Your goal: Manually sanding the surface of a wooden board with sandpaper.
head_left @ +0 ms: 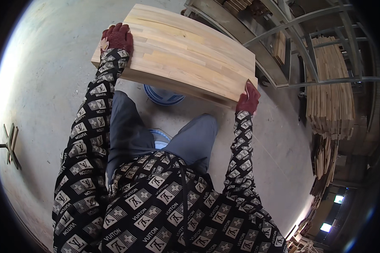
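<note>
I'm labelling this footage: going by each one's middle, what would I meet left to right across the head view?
Crossed stand → left hand → wooden panel → right hand → stacked boards.

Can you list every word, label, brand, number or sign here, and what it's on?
Black patterned top: readable pale lettering and emblems, repeated over body and sleeves; I won't copy wording or brands.
Blue round container: any markings are too small to read.
Wooden panel: no lettering visible.
</note>
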`<state>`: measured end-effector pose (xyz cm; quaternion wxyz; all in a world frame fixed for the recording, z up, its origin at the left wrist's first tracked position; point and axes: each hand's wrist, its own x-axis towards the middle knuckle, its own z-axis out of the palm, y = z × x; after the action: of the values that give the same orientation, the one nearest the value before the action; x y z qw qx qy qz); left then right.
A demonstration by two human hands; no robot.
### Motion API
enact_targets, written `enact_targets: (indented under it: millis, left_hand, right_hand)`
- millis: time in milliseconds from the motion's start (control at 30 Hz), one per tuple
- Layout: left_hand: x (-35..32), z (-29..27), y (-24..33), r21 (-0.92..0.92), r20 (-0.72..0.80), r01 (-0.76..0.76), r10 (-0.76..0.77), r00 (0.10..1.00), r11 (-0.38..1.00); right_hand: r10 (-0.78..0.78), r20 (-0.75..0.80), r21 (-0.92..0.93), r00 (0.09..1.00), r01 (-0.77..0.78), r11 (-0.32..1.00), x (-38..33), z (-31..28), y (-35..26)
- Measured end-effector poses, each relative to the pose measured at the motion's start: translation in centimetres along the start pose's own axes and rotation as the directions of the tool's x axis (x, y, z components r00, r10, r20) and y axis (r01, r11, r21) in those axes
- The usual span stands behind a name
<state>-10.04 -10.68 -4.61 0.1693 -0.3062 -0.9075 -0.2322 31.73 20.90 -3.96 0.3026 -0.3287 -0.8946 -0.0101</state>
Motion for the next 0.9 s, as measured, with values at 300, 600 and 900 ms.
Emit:
enact_targets:
  millis: [300,600,900]
  left_hand:
    - [-0.6,-1.2,2.8,-0.334,-0.106,-0.342,0.325,0.940,0.878]
    - [-10.9,-4.5,10.7,-0.372,0.142,-0.625,0.708,0.692,0.686]
    - [-8.5,-0.2,17.6,-0.140,0.160,-0.674,0.689,0.707,0.725]
  right_hand:
    - [-0.385,0.107,0.226,0.917,0.355,0.907,0.1,7.6,-21.8]
    - [-0.492,0.671,0.741,0.555,-0.519,0.426,5.2,5.1,-17.2]
    - [0.026,0.087,0.279,0.996,-0.049,0.959,6.6,7.1,-8.2]
